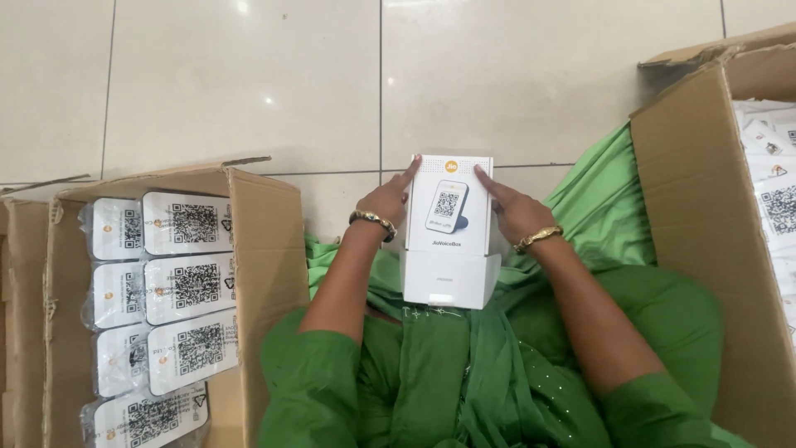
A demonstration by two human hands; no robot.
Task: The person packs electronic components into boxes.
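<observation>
Small white rectangular cardboard product box (448, 232) rests on the green-clothed lap (464, 365), long axis pointing away from the body. Left hand (386, 199) and right hand (512, 209) clasp its two long sides, fingers flat along the edges. Lid possibly sliding off; unclear. Open brown cartons flank left (257, 249) and right (705, 224), holding white devices (186, 286).

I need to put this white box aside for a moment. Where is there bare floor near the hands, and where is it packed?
Bare tiled floor lies ahead of the white box, between the left carton and right carton. Both cartons are packed with white devices. The lap is covered by green cloth, with the left hand and right hand on the box.
</observation>
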